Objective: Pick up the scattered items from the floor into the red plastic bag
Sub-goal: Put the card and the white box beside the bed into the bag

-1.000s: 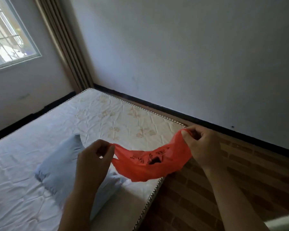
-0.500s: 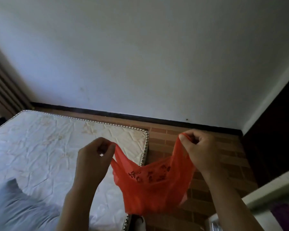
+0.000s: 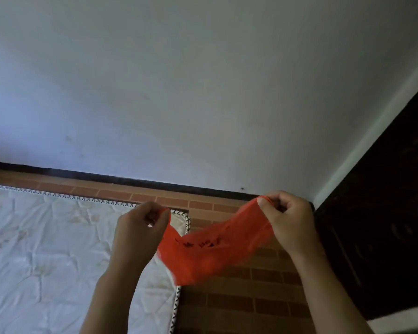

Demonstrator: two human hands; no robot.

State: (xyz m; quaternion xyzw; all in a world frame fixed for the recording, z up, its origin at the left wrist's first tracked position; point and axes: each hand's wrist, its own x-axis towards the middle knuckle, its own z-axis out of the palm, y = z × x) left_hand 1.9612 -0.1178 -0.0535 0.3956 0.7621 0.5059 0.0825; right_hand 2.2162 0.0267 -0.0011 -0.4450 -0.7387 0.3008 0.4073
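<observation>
A thin red plastic bag [image 3: 215, 249] with black print hangs stretched between my two hands in front of me. My left hand [image 3: 140, 235] pinches its left top edge between thumb and fingers. My right hand [image 3: 287, 220] pinches the right top edge, held a little higher. The bag sags in the middle above the mattress corner and the brick-patterned floor [image 3: 246, 304]. No scattered items are in view.
A white quilted mattress [image 3: 58, 261] lies on the floor at the left, its corner under the bag. A white wall [image 3: 203, 92] with a dark skirting stands ahead. A dark wooden door or cabinet [image 3: 384, 213] fills the right side.
The view has swung right and upward: window, curtain and blue pillow have left the frame. The bag is pulled wider between my hands and sags less than half a second ago.
</observation>
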